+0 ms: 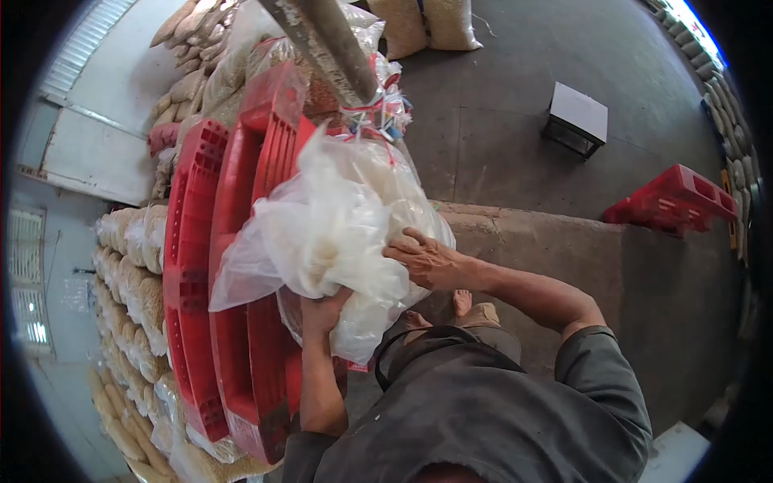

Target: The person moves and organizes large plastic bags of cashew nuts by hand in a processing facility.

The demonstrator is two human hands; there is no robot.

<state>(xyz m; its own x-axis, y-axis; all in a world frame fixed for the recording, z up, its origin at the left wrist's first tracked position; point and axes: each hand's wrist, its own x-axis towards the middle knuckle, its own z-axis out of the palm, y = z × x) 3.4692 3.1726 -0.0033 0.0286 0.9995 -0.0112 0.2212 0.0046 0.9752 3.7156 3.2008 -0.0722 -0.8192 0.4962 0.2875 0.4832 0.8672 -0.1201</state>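
Note:
A large translucent plastic bag (322, 221) with a gathered, crumpled top stands beside red plastic pallets. My left hand (324, 312) is closed on the bag's bunched plastic, its fingers partly hidden by the folds. My right hand (427, 259) lies against the bag's right side, fingers bent over the plastic; whether they pinch it is hard to tell. Behind it, a metal post (326, 44) slants down to a cluster of coloured ties (382, 113).
Red pallets (189, 274) stand upright on the left, with stacked filled sacks (133, 282) beyond. A small white-topped table (578, 113) and another red pallet (676, 200) are at the right. Two full sacks (427, 26) stand at the top.

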